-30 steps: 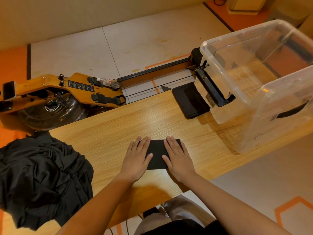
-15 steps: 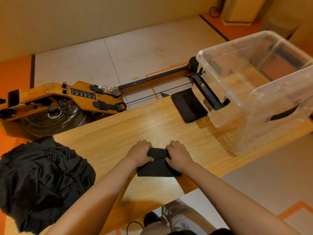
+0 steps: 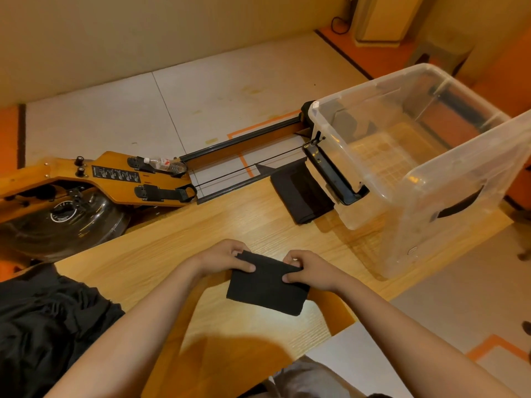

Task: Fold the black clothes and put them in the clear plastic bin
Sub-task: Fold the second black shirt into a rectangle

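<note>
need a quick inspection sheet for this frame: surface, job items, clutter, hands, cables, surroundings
Surface: wooden table, light grain, bare between the items.
Job's things: small folded black cloth held just above the table; unfolded black pile at the table's left end; another folded black piece lying beside the clear plastic bin, which holds no clothes that I can see.
Clutter: nothing seen on the table.
Grippers: left hand and right hand each pinch an upper corner of the small cloth.
Cables: black cord by the far wall.
Surroundings: wooden rowing machine on the floor behind the table, plastic bottle lying on it; orange floor markings.
</note>
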